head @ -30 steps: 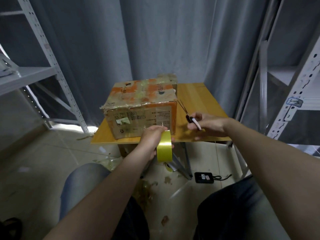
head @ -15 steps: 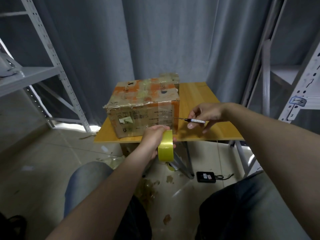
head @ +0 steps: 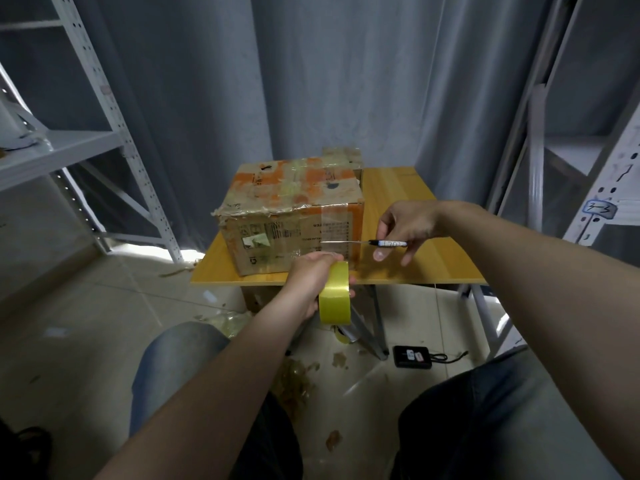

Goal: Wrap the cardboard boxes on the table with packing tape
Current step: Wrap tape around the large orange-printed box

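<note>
A worn cardboard box (head: pixel 277 216) with orange print and old tape stands on the left half of a small wooden table (head: pixel 408 265). My left hand (head: pixel 308 278) grips a yellow tape roll (head: pixel 335 297) at the table's front edge, and a clear strip runs from it up the box's front face. My right hand (head: pixel 405 230) pinches a small knife (head: pixel 374 242) with a black and white handle. Its thin blade lies level, pointing left across the stretched tape just above my left hand.
Grey metal shelving stands at the left (head: pixel 69 147) and right (head: pixel 588 161). A grey curtain hangs behind the table. Tape scraps litter the tiled floor, and a black device with a cable (head: pixel 414 356) lies under the table. My knees are at the bottom.
My right hand rose from the tabletop and turned the knife from pointing up to lying level, with its tip now at the tape. My left hand kept hold of the roll.
</note>
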